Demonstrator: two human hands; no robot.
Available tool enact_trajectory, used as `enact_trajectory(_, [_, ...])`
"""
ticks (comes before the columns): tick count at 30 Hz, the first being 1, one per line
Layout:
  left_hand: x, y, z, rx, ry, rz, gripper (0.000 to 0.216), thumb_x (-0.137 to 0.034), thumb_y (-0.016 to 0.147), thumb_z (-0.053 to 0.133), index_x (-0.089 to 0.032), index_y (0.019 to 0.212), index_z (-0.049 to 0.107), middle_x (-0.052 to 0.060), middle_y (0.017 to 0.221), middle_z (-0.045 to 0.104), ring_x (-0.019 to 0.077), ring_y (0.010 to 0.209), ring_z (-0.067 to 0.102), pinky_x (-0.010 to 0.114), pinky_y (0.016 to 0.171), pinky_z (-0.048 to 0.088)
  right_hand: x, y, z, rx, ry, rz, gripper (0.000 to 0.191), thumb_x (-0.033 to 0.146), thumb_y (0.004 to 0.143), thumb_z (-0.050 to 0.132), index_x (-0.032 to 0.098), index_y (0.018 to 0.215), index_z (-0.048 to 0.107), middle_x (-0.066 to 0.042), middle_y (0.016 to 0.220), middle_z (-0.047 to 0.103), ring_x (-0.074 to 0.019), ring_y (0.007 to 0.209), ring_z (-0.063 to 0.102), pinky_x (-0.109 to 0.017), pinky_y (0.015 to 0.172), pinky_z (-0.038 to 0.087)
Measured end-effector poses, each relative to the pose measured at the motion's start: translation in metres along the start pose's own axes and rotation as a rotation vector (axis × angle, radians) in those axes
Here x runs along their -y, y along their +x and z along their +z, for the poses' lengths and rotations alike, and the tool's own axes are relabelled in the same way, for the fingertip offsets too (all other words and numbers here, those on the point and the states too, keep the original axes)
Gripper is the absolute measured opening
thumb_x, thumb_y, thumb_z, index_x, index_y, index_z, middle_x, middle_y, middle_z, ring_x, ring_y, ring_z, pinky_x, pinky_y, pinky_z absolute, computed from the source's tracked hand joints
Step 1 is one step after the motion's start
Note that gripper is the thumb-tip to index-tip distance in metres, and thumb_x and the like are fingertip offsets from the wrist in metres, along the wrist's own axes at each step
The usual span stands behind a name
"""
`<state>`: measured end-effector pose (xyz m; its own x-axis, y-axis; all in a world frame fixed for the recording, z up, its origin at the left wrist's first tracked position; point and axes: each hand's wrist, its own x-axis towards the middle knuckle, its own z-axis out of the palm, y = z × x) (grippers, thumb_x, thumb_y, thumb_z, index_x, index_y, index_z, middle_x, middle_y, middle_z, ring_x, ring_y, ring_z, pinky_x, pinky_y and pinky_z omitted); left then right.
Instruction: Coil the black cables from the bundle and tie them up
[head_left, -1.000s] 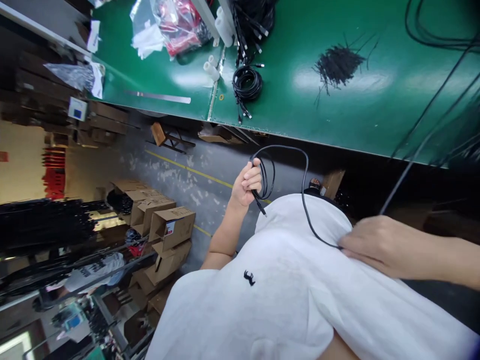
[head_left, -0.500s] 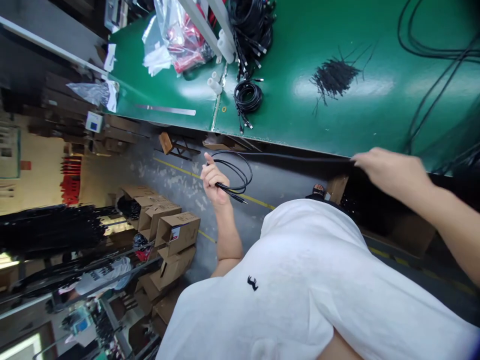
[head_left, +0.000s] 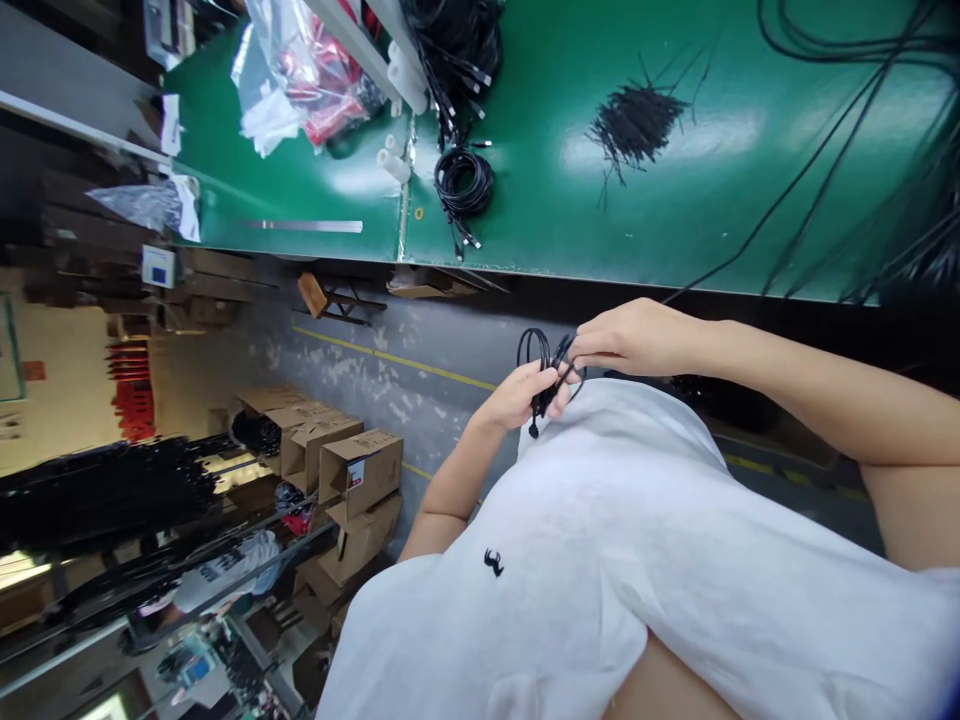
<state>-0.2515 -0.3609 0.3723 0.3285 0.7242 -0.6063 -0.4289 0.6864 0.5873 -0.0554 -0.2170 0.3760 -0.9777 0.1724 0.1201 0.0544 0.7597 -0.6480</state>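
Our two hands meet over a black cable coil [head_left: 561, 352], held in the air just off the front edge of the green table [head_left: 555, 225] and in front of our white shirt [head_left: 570, 540]. The left hand [head_left: 521, 393] is clamped around the coil; the right hand [head_left: 637, 336] touches its right side with the fingertips, though we cannot tell whether they pinch a strand. On the surface, a second coil [head_left: 484, 197] lies near the front edge, just right of the seam, with a larger cable bundle [head_left: 457, 45] behind it. A pile of thin black strips [head_left: 637, 122] sits well back from that edge. Left of the seam, a metal ruler [head_left: 307, 226] lies near the front edge.
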Motion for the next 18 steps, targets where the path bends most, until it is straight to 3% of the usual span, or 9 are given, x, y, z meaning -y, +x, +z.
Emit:
enact_trajectory(2, [0.001,-0.001,0.005,0.044,-0.048,-0.033,0.042,-0.047,0.076,0.078,-0.009,0.091,0.069,-0.004,0.049,0.052,0.0048,0.036,0.04,0.016,0.038,0.034,0.002,-0.001,0.003,0.023,0.072,0.002,0.038,0.039,0.102,0.037,0.02,0.087,0.067,-0.002,0.083,0.066,-0.0138,0.075,0.058,-0.025,0.06,0.029])
enact_trajectory(5, [0.001,-0.001,0.01,0.063,-0.122,-0.095,0.033,-0.039,0.079,0.077,-0.009,0.091,0.07,-0.007,0.047,0.043,0.0023,0.034,0.029,0.014,0.035,0.026,0.001,0.0,0.01,0.042,0.172,0.015,0.04,0.044,0.102,0.038,0.021,0.087,0.067,-0.001,0.082,0.067,-0.0137,0.074,0.058,-0.025,0.064,0.034])
enact_trajectory(8, [-0.003,-0.004,0.007,-0.01,-0.209,-0.129,0.02,-0.029,0.088,0.067,-0.01,0.084,0.069,-0.01,0.045,0.032,0.0006,0.032,0.019,0.012,0.033,0.02,-0.03,-0.009,0.016,-0.01,0.197,0.1,0.039,0.046,0.101,0.04,0.022,0.095,0.07,-0.003,0.093,0.071,-0.0148,0.083,0.061,-0.026,0.073,0.039])
enact_trajectory(11, [-0.014,-0.016,0.0,-0.193,-0.346,0.041,0.032,-0.03,0.099,0.048,-0.013,0.077,0.066,-0.012,0.043,0.02,0.0008,0.03,0.007,0.011,0.03,0.012,-0.098,-0.055,0.016,-0.139,0.03,0.331,0.038,0.04,0.101,0.043,0.017,0.104,0.073,-0.011,0.107,0.073,-0.0168,0.095,0.061,-0.03,0.087,0.04])
enact_trajectory(14, [-0.024,-0.031,-0.008,-0.407,-0.459,0.316,0.043,-0.034,0.105,0.034,-0.017,0.079,0.064,-0.011,0.043,0.017,0.002,0.028,0.005,0.011,0.028,0.009,-0.157,-0.125,0.008,-0.157,-0.294,0.708,0.036,0.031,0.1,0.045,0.009,0.106,0.074,-0.019,0.112,0.071,-0.0179,0.099,0.06,-0.035,0.096,0.035])
enact_trajectory(16, [-0.03,-0.038,-0.012,-0.496,-0.49,0.416,0.045,-0.035,0.106,0.03,-0.018,0.083,0.065,-0.01,0.043,0.022,0.0026,0.028,0.009,0.012,0.027,0.01,-0.16,-0.158,0.005,-0.078,-0.401,0.886,0.038,0.031,0.1,0.044,0.01,0.108,0.074,-0.019,0.112,0.071,-0.0175,0.093,0.062,-0.034,0.087,0.038])
enact_trajectory(18, [-0.035,-0.039,-0.014,-0.516,-0.493,0.463,0.042,-0.032,0.106,0.031,-0.019,0.089,0.067,-0.009,0.045,0.029,0.002,0.028,0.016,0.011,0.028,0.014,-0.125,-0.167,0.011,0.014,-0.379,0.886,0.034,0.037,0.098,0.048,0.018,0.105,0.075,-0.016,0.11,0.073,-0.0196,0.081,0.063,-0.033,0.067,0.039])
